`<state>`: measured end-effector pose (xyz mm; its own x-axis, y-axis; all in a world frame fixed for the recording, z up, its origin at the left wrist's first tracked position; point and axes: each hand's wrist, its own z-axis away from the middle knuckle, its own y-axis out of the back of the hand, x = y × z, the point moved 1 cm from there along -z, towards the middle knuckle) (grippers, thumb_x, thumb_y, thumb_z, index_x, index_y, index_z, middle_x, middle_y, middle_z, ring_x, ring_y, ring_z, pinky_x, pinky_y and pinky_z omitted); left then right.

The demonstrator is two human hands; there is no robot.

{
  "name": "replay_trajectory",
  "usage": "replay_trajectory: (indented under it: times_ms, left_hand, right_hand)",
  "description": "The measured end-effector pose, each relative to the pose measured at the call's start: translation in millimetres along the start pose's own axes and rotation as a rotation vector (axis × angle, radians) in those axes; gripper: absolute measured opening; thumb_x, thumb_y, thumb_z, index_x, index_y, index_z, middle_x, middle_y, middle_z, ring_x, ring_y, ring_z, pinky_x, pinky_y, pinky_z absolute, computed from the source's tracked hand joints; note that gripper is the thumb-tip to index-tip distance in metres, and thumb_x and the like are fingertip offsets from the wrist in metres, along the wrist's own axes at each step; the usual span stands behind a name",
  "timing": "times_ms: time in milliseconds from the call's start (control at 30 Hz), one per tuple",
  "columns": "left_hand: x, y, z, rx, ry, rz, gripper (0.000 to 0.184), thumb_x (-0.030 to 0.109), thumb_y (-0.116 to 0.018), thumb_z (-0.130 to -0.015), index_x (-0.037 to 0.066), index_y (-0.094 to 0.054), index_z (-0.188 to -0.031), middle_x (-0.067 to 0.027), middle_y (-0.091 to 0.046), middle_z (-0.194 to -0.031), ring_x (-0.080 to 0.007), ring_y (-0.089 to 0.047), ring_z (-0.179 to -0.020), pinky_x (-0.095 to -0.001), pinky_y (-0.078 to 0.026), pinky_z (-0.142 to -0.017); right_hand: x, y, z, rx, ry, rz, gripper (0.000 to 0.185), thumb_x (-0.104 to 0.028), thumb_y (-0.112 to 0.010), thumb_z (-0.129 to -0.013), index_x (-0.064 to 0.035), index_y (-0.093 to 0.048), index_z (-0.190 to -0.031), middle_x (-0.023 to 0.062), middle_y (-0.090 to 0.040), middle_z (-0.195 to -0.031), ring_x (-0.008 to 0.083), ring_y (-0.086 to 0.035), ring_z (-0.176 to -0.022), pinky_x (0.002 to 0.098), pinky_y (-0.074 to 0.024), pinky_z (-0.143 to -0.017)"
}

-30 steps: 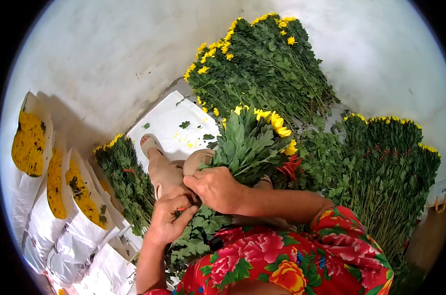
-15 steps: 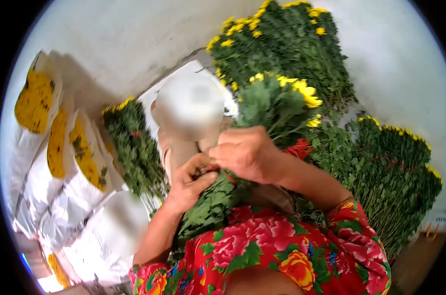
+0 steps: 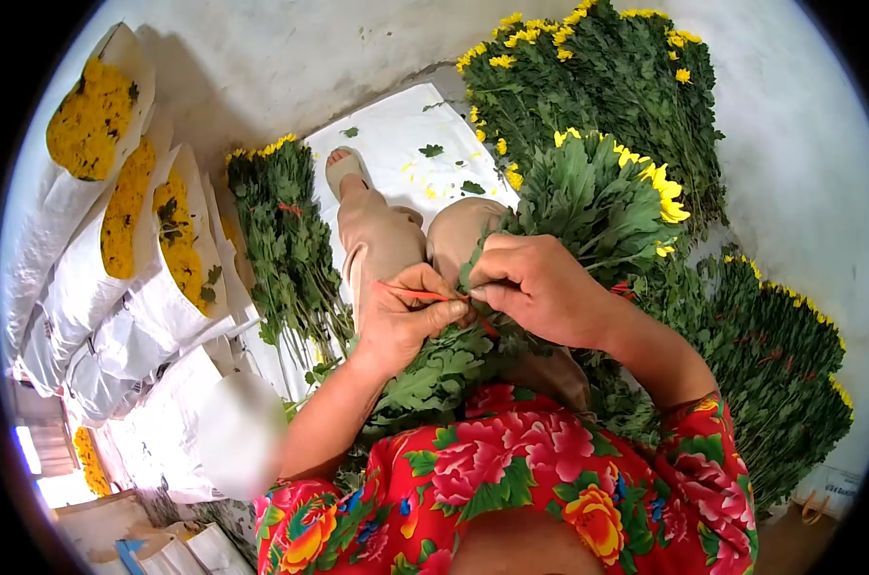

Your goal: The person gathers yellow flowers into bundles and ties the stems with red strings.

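Clock face centred on the hands, 12 at the top of the head view.

- Flower bunch (image 3: 588, 196): in the lap, across the thighs. Long axis slanted, 7–8 o'clock to 1–2 o'clock. Yellow heads point to 1–2; leafy lower part, at 7, lies just before the floral shirt (image 3: 511, 450). Stem ends hidden.
- Left hand (image 3: 406, 316): reaches in from 7–8, over the bunch's middle. Thumb and fingers pinch a red tie (image 3: 411, 292); its loose end juts toward 9–10. More red shows below the fingertips, against the leaves.
- Right hand (image 3: 545, 292): comes in from 4, fingers curled, thumb and forefinger pinched on the tie near the left fingertips. Its back lies over the bunch, just below the leaves under the heads.
- More red strips (image 3: 624, 288) just past the right wrist, at 3, partly hidden.
- White sheet (image 3: 387, 129) at 11, scattered with leaves and petals.
- Large flower pile (image 3: 607, 105) at 1, heads mostly toward 11–12. Another pile (image 3: 770, 374) at 3–4. Narrow pile (image 3: 286, 225) at 9–10, heads toward 12.
- White-wrapped bundles (image 3: 66, 225) beyond, at 9–10, yellow showing at their open ends.
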<state>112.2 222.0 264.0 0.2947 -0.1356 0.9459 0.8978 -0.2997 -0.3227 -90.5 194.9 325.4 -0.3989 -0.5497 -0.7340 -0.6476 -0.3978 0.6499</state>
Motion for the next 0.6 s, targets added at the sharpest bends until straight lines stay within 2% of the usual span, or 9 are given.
replay_trajectory:
  times_ms: [67, 133, 200, 267, 333, 367, 400, 467, 600]
  left_hand:
    - [-4.9, 7.6, -3.6, -0.033, 0.080, 0.005, 0.012, 0.002, -0.074, -0.082, 0.001, -0.062, -0.083, -0.0067, -0.066, -0.077, -0.0075, -0.052, -0.058, -0.0211, -0.040, -0.051]
    - [-2.7, 6.3, -4.5, -0.032, 0.103, 0.037, 0.011, 0.000, -0.072, -0.082, 0.001, -0.061, -0.082, -0.0078, -0.066, -0.077, -0.0082, -0.054, -0.059, -0.0212, -0.041, -0.052]
    - [1.8, 1.6, -5.1, -0.017, 0.135, 0.046, 0.010, -0.003, -0.070, -0.081, 0.001, -0.061, -0.081, -0.0098, -0.068, -0.080, -0.0085, -0.056, -0.061, -0.0214, -0.042, -0.052]
    - [1.9, 0.0, -2.8, -0.009, 0.154, 0.037, 0.013, -0.005, -0.068, -0.081, 0.001, -0.057, -0.077, -0.0119, -0.070, -0.087, -0.0103, -0.059, -0.067, -0.0240, -0.046, -0.055]
    - [6.4, 0.1, 0.1, -0.016, -0.275, -0.543, 0.019, -0.006, -0.068, -0.080, 0.002, -0.052, -0.072, -0.0145, -0.069, -0.090, -0.0167, -0.063, -0.070, -0.0270, -0.049, -0.058]
    - [11.6, 3.5, -4.4, -0.109, -0.661, -0.847, 0.019, -0.009, -0.068, -0.075, 0.001, -0.052, -0.073, -0.0149, -0.067, -0.090, -0.0243, -0.065, -0.072, -0.0303, -0.051, -0.060]
    - [14.6, 3.3, -5.1, -0.132, -0.659, -0.852, 0.019, -0.009, -0.068, -0.075, 0.001, -0.052, -0.073, -0.0149, -0.067, -0.090, -0.0243, -0.065, -0.072, -0.0303, -0.051, -0.060]
    - [19.8, -2.3, -2.7, -0.165, -0.888, -1.141, 0.019, -0.011, -0.070, -0.069, 0.000, -0.056, -0.077, -0.0140, -0.065, -0.090, -0.0276, -0.064, -0.073, -0.0320, -0.051, -0.060]
    - [10.8, -4.2, -2.7, -0.023, -1.008, -1.091, 0.022, -0.010, -0.072, -0.066, 0.000, -0.059, -0.080, -0.0117, -0.065, -0.091, -0.0253, -0.064, -0.066, -0.0321, -0.051, -0.056]
  right_hand:
    - [-9.4, -1.6, 5.2, 0.022, -0.045, 0.043, 0.009, -0.007, -0.066, -0.080, -0.0016, -0.060, -0.082, 0.0135, -0.055, -0.082, 0.0372, -0.058, -0.075, 0.0443, -0.0458, -0.065]
    - [-20.7, -6.9, 14.1, 0.038, -0.034, 0.028, 0.008, -0.003, -0.068, -0.081, -0.0005, -0.062, -0.087, 0.0118, -0.056, -0.080, 0.0288, -0.059, -0.069, 0.0363, -0.0459, -0.060]
    - [-21.1, -16.6, 18.1, 0.048, -0.019, 0.110, 0.011, -0.003, -0.068, -0.081, -0.0017, -0.063, -0.090, 0.0115, -0.056, -0.079, 0.0287, -0.060, -0.070, 0.0364, -0.0468, -0.059]
    - [-14.9, -20.5, 20.3, 0.027, 0.016, 0.080, 0.011, -0.005, -0.067, -0.080, -0.0027, -0.058, -0.085, 0.0128, -0.055, -0.080, 0.0357, -0.060, -0.074, 0.0426, -0.0472, -0.062]
    - [-9.5, -14.6, 14.0, 0.073, -0.043, -0.009, 0.011, -0.004, -0.067, -0.079, -0.0022, -0.058, -0.086, 0.0139, -0.057, -0.081, 0.0368, -0.060, -0.075, 0.0430, -0.0478, -0.064]
    - [-5.9, -12.0, 10.6, 0.101, -0.103, -0.098, 0.013, -0.002, -0.067, -0.078, -0.0017, -0.058, -0.087, 0.0150, -0.058, -0.082, 0.0378, -0.060, -0.077, 0.0435, -0.0485, -0.065]
    - [-2.1, -12.9, 9.0, 0.122, -0.110, -0.104, 0.013, -0.002, -0.067, -0.078, -0.0017, -0.058, -0.087, 0.0150, -0.058, -0.082, 0.0378, -0.060, -0.077, 0.0435, -0.0485, -0.065]
    - [3.5, -17.2, 5.6, 0.177, 0.000, -0.025, 0.016, 0.000, -0.067, -0.077, -0.0006, -0.059, -0.090, 0.0175, -0.060, -0.083, 0.0393, -0.060, -0.080, 0.0449, -0.0486, -0.068]
    - [2.0, -18.3, 1.0, 0.125, -0.042, -0.029, 0.013, -0.002, -0.068, -0.076, 0.0002, -0.062, -0.087, 0.0184, -0.060, -0.084, 0.0394, -0.060, -0.082, 0.0453, -0.0478, -0.069]
